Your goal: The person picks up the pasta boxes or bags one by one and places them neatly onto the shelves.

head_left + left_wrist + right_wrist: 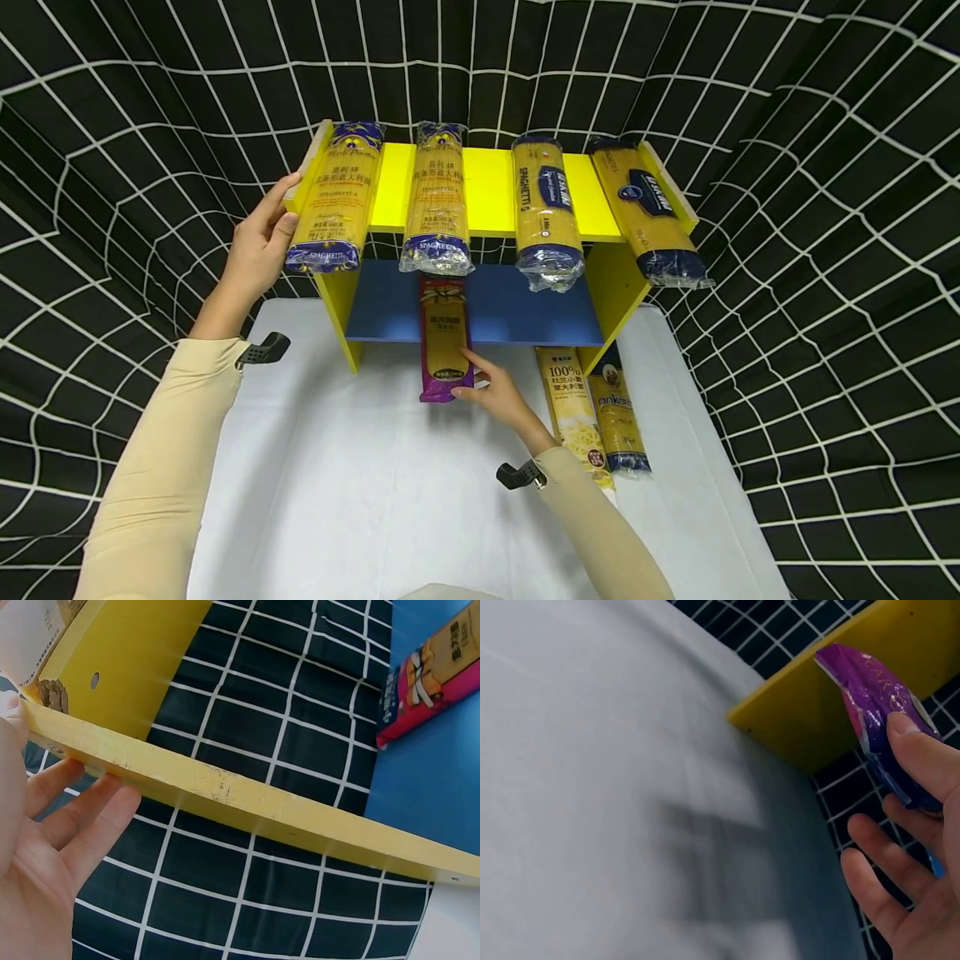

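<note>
My left hand grips the upper left side board of a yellow and blue shelf. In the left wrist view its fingers lie along the outer face of the yellow board. With thumb and fingers, my right hand pinches the near end of a purple spaghetti packet. That packet lies lengthwise over the blue middle board, its near end jutting past the front edge. The right wrist view shows the thumb on top of the purple wrapper, other fingers spread below.
On the yellow top board rest several spaghetti packets, among them a left one and a tilted right one, their ends overhanging. A cream packet and an Ankara packet lie on the white table at the right.
</note>
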`<state>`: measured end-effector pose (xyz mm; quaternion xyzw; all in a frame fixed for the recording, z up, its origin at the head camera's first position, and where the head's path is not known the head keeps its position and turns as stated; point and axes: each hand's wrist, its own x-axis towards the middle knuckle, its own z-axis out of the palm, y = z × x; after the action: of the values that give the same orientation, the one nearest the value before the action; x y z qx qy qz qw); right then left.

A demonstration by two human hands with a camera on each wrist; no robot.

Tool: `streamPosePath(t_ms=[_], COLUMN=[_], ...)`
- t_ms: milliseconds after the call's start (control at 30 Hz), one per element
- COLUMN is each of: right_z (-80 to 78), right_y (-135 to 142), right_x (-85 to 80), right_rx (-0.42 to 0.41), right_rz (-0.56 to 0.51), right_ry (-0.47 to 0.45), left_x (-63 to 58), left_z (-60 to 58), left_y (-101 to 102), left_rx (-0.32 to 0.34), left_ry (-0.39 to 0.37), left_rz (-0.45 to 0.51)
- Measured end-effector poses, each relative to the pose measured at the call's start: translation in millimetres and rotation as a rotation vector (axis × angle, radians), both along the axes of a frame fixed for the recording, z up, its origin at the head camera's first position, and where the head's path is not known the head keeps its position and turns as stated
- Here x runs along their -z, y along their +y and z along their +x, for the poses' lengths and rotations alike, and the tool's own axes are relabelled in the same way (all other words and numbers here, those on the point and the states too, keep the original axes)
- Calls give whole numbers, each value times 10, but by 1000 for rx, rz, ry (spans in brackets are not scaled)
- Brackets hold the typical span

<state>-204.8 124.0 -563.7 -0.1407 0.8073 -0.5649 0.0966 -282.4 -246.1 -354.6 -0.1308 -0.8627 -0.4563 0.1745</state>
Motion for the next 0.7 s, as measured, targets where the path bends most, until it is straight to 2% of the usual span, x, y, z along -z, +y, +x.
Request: streamPosePath(t_ms=[367, 700], right_z=[-87, -173], right_y=[-325, -679], right_x=[-66, -29], right_rx=[3, -11], right_rz=[47, 51], right_ry=[6, -7], left_x=[-6, 0], left_z=[1, -1], left_y=[2, 9], left_rx=[-3, -5], left_ry=[-5, 1], left_rz=[12, 8])
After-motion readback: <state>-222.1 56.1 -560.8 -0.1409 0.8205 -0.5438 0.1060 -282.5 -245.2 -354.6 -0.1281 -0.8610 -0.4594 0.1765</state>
